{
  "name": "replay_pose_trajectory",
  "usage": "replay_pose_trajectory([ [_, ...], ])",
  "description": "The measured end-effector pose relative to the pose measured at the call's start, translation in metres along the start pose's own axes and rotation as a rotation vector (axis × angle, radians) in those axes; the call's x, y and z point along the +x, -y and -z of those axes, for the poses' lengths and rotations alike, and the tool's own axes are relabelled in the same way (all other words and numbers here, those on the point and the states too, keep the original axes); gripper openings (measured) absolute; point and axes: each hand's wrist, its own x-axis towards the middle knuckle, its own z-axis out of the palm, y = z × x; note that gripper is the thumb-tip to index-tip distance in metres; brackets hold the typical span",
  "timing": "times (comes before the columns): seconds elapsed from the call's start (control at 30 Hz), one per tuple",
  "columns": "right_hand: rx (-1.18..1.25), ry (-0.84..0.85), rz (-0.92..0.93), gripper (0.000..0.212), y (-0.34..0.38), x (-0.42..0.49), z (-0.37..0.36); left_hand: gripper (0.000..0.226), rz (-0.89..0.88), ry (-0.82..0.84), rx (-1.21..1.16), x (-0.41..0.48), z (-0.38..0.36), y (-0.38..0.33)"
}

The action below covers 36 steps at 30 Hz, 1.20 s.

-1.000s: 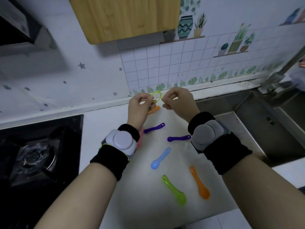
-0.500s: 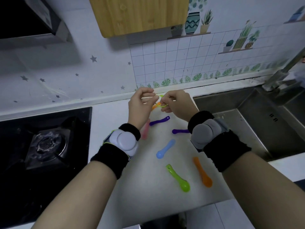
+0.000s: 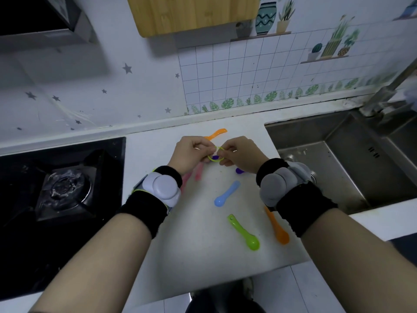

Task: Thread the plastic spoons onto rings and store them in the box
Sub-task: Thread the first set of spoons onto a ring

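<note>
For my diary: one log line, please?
left hand: pinches green ring; right hand: same ring; blue spoon, green spoon: on counter

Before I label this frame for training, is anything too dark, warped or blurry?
Head view: the stove side sinks into deep shadow; the wide-angle lens bows the tiled wall; the thin green ring between the left hand and right hand looks soft.

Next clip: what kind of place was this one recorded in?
Most likely a home kitchen: a gas stove sits left of the white counter, a steel sink with a tap right of it, a range hood above the stove. The left hand and right hand pinch a green ring over it.
</note>
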Motion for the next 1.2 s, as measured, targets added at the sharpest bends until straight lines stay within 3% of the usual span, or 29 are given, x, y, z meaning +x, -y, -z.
replay_pose_trajectory([
  [0.27, -0.04, -0.053, -0.044, 0.019, -0.006, 0.019, -0.048, 0.015, 0.064, -0.179, 0.037, -0.003, 0.047, 0.039],
  [0.33, -0.052, -0.063, -0.085, 0.028, -0.01, 0.025, -0.063, 0.013, 0.094, -0.211, 0.048, -0.003, 0.058, 0.053],
  [0.47, -0.048, 0.012, -0.203, 0.035, -0.024, 0.034, -0.1, 0.017, 0.197, -0.237, 0.045, -0.002, 0.073, 0.089],
  [0.63, 0.038, 0.078, -0.37, 0.034, -0.039, 0.041, -0.138, 0.024, 0.305, -0.174, 0.041, -0.001, 0.07, 0.129],
  [0.87, 0.113, 0.081, -0.454, 0.02, -0.04, 0.048, -0.163, 0.018, 0.39, -0.065, 0.049, 0.005, 0.061, 0.164],
  [1.0, 0.153, 0.095, -0.457, 0.024, -0.042, 0.052, -0.167, 0.024, 0.391, -0.051, 0.032, 0.007, 0.059, 0.162],
  [1.2, 0.186, -0.051, -0.415, 0.024, -0.041, 0.058, -0.164, 0.025, 0.322, -0.051, 0.039, 0.015, 0.061, 0.133],
])
